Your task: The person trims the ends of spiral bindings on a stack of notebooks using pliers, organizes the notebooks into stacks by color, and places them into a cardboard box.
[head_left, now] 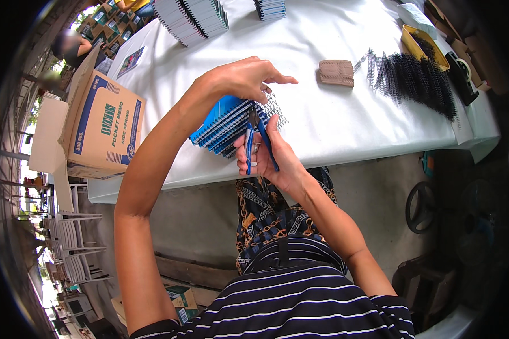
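A stack of spiral notebooks [218,127] with blue covers lies near the table's front edge, coils showing along its side. Over its far end arches my left hand [244,78]; the index finger points out to the right, while the other fingers bend down against the notebooks, their tips partly hidden. My right hand [274,161], palm up, is closed around blue-handled pliers [253,121]. The handles stand apart, and the jaws reach the coils just below my left fingers. White coil ends [275,108] stick out at the stack's right side.
Right of the stack sits a brown woven block [336,73]. Farther right, a heap of black plastic coils [415,82] lies by a yellow tray [411,40]. An open cardboard box [104,121] stands left; more notebook stacks [192,20] are at the back. A person [73,48] is far left.
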A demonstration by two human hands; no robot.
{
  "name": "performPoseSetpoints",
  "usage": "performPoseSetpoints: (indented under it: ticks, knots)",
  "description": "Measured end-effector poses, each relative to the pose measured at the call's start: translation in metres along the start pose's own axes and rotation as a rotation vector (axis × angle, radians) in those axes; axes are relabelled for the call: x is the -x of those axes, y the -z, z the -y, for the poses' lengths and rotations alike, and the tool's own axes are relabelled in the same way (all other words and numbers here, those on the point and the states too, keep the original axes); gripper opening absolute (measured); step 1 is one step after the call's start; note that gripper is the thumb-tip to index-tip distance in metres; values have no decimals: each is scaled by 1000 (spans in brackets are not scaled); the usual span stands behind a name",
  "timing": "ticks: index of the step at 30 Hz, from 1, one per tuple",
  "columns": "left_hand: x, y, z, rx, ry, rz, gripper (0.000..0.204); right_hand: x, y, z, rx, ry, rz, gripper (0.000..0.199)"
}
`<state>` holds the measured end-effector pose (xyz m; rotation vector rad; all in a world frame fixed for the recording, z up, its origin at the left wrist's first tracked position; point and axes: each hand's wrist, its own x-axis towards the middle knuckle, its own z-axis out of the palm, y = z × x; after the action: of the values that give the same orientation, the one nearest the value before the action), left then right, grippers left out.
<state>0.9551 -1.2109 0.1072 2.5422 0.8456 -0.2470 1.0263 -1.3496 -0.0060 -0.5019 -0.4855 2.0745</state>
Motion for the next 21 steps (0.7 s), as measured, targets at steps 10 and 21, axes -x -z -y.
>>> performPoseSetpoints:
  ticks: [10,21]
  knots:
    - [-7,-1,-2,-98,-24,62,75,-6,22,-4,-259,-114,285,78]
    - [-12,1,-2,-97,4,96,76,3,8,-4,-140,-35,33,81]
